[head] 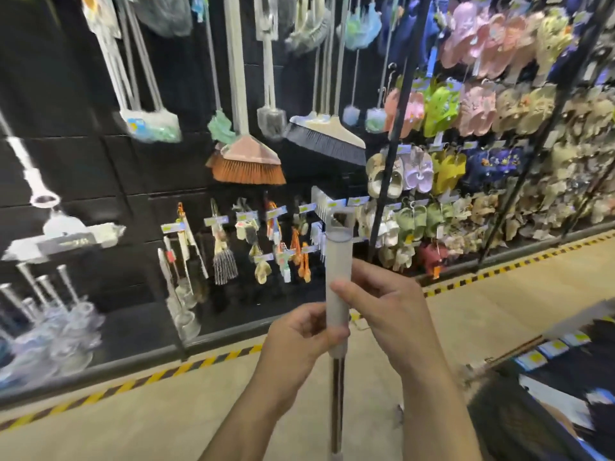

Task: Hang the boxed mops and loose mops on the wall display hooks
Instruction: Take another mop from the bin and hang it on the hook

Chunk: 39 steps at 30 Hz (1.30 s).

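Note:
I hold a loose mop upright by its handle [338, 261], a white grip sleeve over a thin metal pole that runs down out of view; the mop's head is hidden. My left hand [299, 337] grips the sleeve's lower end from the left. My right hand [382, 307] curls round the sleeve from the right, a little higher. The handle's top has a hanging loop and stands in front of the black wall display [83, 168], where brooms [248, 161] and mops [149, 124] hang from hooks.
A flat mop [63, 237] hangs at the left of the wall above several clear plungers [60, 314]. Small brushes hang low in the middle. Racks of slippers [499, 128] fill the right. A yellow-black floor stripe [199, 362] edges the display base. Dark shelving [565, 367] stands at lower right.

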### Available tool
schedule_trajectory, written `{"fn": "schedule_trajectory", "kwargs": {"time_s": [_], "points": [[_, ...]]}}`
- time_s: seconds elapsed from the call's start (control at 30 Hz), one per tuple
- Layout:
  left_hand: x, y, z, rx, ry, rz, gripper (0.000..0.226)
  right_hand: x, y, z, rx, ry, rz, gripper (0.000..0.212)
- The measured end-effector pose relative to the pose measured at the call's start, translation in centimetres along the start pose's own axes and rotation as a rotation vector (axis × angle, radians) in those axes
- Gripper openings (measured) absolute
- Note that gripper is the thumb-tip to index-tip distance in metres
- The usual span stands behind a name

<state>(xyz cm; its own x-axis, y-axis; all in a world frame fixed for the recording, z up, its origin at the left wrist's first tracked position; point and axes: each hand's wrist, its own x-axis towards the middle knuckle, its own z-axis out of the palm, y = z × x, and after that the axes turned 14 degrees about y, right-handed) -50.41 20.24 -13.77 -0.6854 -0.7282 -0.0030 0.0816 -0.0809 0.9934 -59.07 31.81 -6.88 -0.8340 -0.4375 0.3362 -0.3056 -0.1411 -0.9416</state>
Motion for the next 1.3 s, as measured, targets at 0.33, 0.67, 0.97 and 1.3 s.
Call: {"fn": "schedule_trajectory", "kwargs": {"time_s": [0.33,0.67,0.97,1.3], "points": [[1.0,3.3,-19.2,0.072,0.178,0.051,0.026,-2.3,-1.0,19.0,0.091,-0.157,0.011,0.028],[4.3,5.4,-33.9,0.103,0.434,0.094,0.029,-1.2,-0.2,35.8,0.217,-0.313,0.024,0.031],[11.1,6.6,-46.1,0.121,0.661,0.097,0.029,3.1,1.7,52.0,0.286,-0.493,0.060,0.030],[20.5,8.2,-57.6,0.173,0.876,0.080,0.028,9.8,3.7,68.4,0.281,-0.696,0.038,0.036]]}}
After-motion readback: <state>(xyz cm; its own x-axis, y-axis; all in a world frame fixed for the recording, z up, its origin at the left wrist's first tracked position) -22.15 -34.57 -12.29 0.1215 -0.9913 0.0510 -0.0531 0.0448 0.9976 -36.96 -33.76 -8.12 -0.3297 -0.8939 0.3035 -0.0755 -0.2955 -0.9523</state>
